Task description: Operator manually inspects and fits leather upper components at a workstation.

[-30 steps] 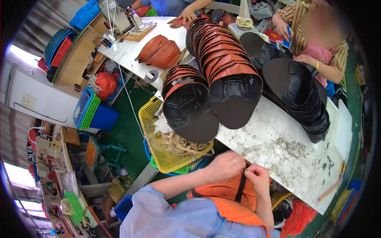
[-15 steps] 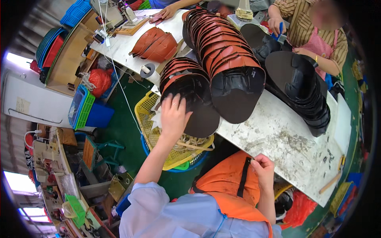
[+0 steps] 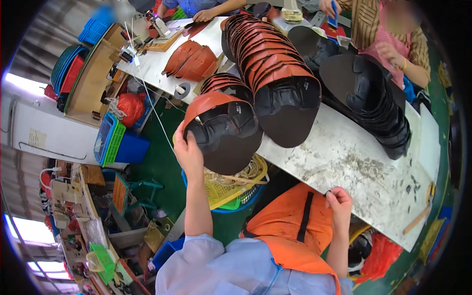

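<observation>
**Left hand gripping the front piece, right hand pinching at the table edge**

Your left hand [image 3: 189,152] has the red-brown and black piece [image 3: 231,147] by its side rim, thumb and fingers closed on it. That piece overhangs the near edge of the white table [image 3: 344,147], in front of a short stack [image 3: 227,82] of similar pieces. Your right hand [image 3: 339,200] is at the table's near edge, fingertips drawn together on a small dark thing [image 3: 328,192], too small to identify.

Beside the short stack, on the table, you have a long stack [image 3: 278,64] of red-brown and black pieces; toward the table's right side is a black stack [image 3: 368,98]. A few red-brown pieces [image 3: 191,60] lie on the table's far left part. Below the table's near edge, partly hidden by your piece, is a yellow basket [image 3: 221,191]. A wooden-handled tool [image 3: 416,221] lies near the table's right end. Across the table, a co-worker in striped sleeves [image 3: 365,23] holds something blue [image 3: 333,14].
</observation>
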Tool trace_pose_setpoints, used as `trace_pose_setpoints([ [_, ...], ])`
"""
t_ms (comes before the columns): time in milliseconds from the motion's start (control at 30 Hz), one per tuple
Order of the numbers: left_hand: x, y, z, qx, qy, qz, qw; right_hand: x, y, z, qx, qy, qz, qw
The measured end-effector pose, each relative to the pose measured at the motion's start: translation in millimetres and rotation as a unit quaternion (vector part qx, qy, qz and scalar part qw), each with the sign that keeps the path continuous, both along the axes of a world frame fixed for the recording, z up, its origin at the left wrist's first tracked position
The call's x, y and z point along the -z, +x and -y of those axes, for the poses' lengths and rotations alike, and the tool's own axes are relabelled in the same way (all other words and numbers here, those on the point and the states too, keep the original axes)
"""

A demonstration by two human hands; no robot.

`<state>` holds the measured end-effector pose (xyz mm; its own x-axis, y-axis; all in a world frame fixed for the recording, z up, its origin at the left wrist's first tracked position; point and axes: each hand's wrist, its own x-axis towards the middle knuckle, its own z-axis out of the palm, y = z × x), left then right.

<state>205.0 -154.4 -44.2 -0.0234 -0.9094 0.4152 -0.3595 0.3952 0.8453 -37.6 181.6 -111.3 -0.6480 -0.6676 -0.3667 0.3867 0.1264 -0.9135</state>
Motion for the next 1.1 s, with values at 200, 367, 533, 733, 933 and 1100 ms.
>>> trace_pose_setpoints([
  [200, -36.1, -60.8, -43.2, 0.189, 0.155, -0.229, 0.942, -55.6, -5.5, -27.2, -0.191, -0.14, -0.182, 0.954],
  [367, -12.6, -120.1, -106.6, 0.302, 0.245, -0.231, 0.892, -113.9, 10.6, 36.9, -0.183, -0.177, -0.557, 0.791],
  [533, -7.1, -154.7, -155.6, 0.353, 0.205, -0.155, 0.899, -86.5, -6.7, 63.1, -0.088, -0.041, -0.651, 0.753],
  [733, -1.9, -157.9, -159.7, 0.356, 0.306, -0.252, 0.846, -94.0, 5.3, 58.4, -0.107, 0.062, -0.706, 0.697],
  [933, 9.4, -167.2, -150.6, 0.307, 0.414, -0.26, 0.817, -84.5, 6.2, 54.5, -0.138, 0.062, -0.673, 0.724],
  [1100, 50.0, -179.6, -128.4, 0.301, 0.404, -0.267, 0.822, -65.7, -0.7, 34.0, -0.146, -0.002, -0.594, 0.791],
])
